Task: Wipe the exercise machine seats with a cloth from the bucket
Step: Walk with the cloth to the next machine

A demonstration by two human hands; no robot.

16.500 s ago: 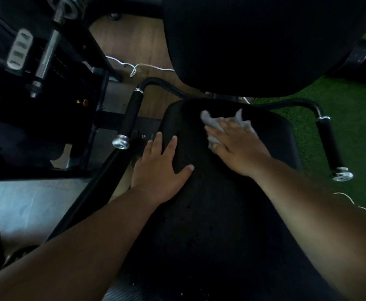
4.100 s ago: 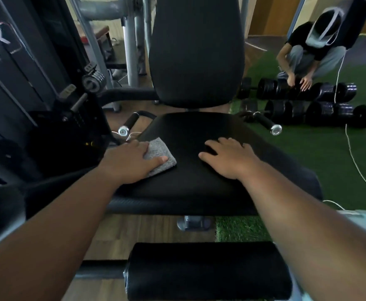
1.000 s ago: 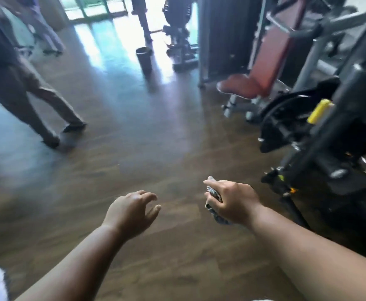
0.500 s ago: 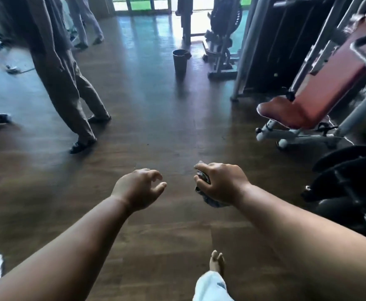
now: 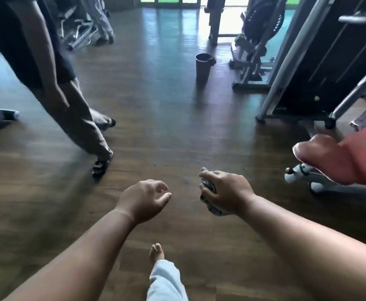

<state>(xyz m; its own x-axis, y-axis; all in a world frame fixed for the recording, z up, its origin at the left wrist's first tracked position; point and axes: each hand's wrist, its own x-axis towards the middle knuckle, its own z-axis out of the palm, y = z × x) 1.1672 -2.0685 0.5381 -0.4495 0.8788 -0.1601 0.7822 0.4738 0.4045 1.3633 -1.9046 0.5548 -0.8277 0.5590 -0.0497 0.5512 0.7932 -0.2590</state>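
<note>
Your right hand [image 5: 225,192] keeps the cloth [image 5: 210,187] bunched tight for carrying; your left hand [image 5: 144,198] hangs loose and empty; the bucket [image 5: 202,67] stands ahead.

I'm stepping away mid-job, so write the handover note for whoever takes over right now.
Right hand: grips the balled-up cloth.
Left hand: holds nothing, fingers loosely curled.
Bucket: upright on the wooden floor straight ahead, well out of reach.
Red seat: close on the right, untouched.
A passer-by crosses on the left.
Done: cloth in hand.
Left: probably rinse the cloth at the bucket, then wipe the red seat.
</note>
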